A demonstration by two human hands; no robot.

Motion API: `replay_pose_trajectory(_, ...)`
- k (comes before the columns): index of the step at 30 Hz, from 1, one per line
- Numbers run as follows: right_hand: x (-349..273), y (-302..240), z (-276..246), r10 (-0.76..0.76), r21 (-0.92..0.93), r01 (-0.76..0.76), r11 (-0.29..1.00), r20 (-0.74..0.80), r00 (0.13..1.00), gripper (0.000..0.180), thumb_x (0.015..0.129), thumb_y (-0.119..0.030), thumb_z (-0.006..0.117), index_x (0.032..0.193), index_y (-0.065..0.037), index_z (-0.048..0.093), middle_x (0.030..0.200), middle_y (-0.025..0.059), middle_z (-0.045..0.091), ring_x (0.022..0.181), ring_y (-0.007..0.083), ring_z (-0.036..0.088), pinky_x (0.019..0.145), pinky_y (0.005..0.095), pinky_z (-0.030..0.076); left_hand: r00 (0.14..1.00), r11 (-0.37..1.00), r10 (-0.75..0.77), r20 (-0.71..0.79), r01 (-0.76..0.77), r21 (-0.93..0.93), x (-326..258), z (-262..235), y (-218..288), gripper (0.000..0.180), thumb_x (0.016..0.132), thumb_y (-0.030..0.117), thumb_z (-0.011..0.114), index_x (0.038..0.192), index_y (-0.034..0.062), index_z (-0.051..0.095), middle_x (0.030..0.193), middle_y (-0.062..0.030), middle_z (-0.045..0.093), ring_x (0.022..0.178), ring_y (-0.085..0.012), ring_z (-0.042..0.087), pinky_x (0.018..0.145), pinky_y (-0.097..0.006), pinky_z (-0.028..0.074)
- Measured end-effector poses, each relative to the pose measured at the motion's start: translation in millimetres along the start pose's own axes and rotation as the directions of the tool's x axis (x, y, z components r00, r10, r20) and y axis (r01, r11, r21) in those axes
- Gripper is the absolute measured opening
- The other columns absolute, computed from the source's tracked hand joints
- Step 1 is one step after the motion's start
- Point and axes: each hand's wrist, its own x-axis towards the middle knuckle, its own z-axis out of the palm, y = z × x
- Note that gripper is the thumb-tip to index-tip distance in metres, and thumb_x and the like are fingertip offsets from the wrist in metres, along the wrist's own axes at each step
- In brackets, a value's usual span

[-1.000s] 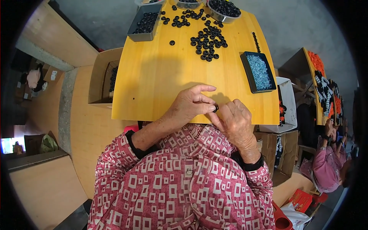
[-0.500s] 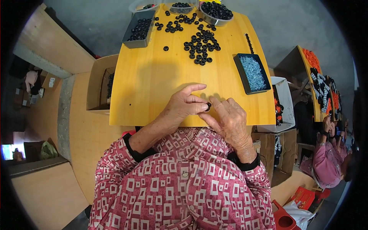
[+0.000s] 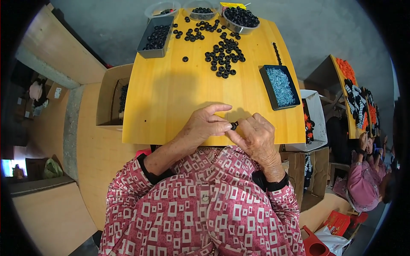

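Note:
Near the table's front edge my left hand (image 3: 208, 121) pinches a small round black piece (image 3: 233, 126) between thumb and fingertips, its other fingers stretched out. My right hand (image 3: 255, 134) meets it from the right, thumb and forefinger closed on a tiny black part whose edge shows beside the round piece. The fingers hide most of that part. Farther back lie many loose black ring-shaped pieces (image 3: 221, 59), each with a hole in the middle. A black tray (image 3: 263, 81) of small clear bluish bits stands right of my hands.
On the yellow table (image 3: 171, 98) a grey bin (image 3: 152, 53) of black pieces stands back left. Clear bowls (image 3: 242, 30) line the far edge. A dark beaded strip (image 3: 277, 53) lies behind the tray. Cardboard boxes (image 3: 106, 94) flank the table; another person (image 3: 363, 183) sits far right.
My fingers have shifted slightly around the round black piece, and a bit of black part now shows at my right fingertips. The whole view has moved a little.

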Motion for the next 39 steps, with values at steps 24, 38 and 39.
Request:
replay_pose_trajectory(24, 14, -11, 16, 0.008, 0.09, 0.013, 0.996, -0.232, 0.973, 0.032, 0.065, -0.009, 0.081, 0.061, -0.006, 0.05, 0.056, 0.0052, 0.045, 0.05, 0.0223, 0.045, 0.045, 0.0339, 0.038, 0.983, 0.982, 0.186, 0.0, -0.185, -0.034, 23, 19, 4, 0.047, 0.102, 0.037, 0.044, 0.127, -0.0015, 0.053, 0.114, -0.0158, 0.063, 0.106, -0.0197, 0.06, 0.094, -0.031, 0.046)
replay_pose_trajectory(38, 10, -9, 28, 0.039, 0.191, 0.008, 0.982, -0.237, 0.971, 0.026, 0.064, -0.009, 0.082, 0.069, -0.003, 0.057, 0.06, 0.0075, 0.048, 0.058, 0.0259, 0.056, 0.052, 0.0345, 0.046, 0.918, 0.919, 0.373, 0.136, -0.385, 0.08, 26, 28, -2, 0.06, 0.106, 0.042, 0.017, 0.131, -0.0017, 0.049, 0.115, -0.0166, 0.061, 0.112, -0.0219, 0.056, 0.103, -0.034, 0.04)
replay_pose_trajectory(39, 10, -10, 26, 0.04, 0.19, 0.006, 0.982, -0.236, 0.971, 0.026, 0.064, -0.009, 0.082, 0.069, -0.003, 0.057, 0.06, 0.0075, 0.048, 0.058, 0.0259, 0.056, 0.052, 0.0345, 0.046, 0.909, 0.904, 0.392, 0.14, -0.409, 0.124, 27, 28, -1, 0.06, 0.106, 0.044, 0.018, 0.131, -0.0018, 0.049, 0.115, -0.0167, 0.061, 0.111, -0.022, 0.056, 0.102, -0.033, 0.041)
